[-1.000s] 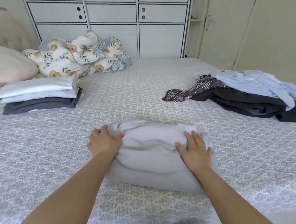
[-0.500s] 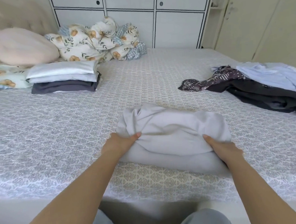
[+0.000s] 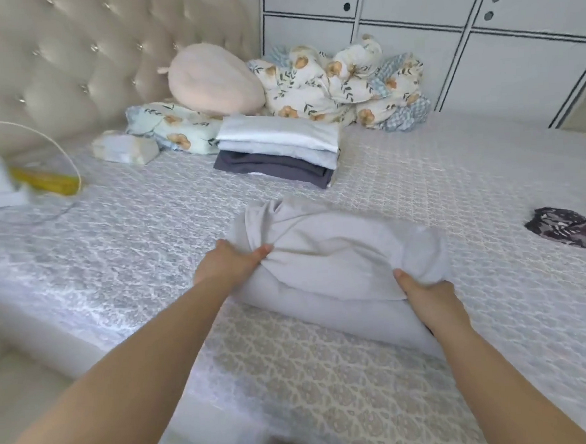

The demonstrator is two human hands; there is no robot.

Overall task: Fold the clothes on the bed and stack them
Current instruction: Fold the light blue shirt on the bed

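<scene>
The wide bed with its grey-patterned white cover (image 3: 420, 186) now shows its tufted cream headboard (image 3: 69, 64), out of sight a moment ago, and most of the unfolded heap has slid off to the right. The folded pale grey garment (image 3: 338, 263) lies near the front edge, close before the stack of folded white, pale blue and charcoal clothes (image 3: 280, 150). Both arms reach forward. The left hand (image 3: 225, 267) pinches its left end, thumb on top; the right hand (image 3: 426, 292) clutches the right end, fingers tucked underneath.
</scene>
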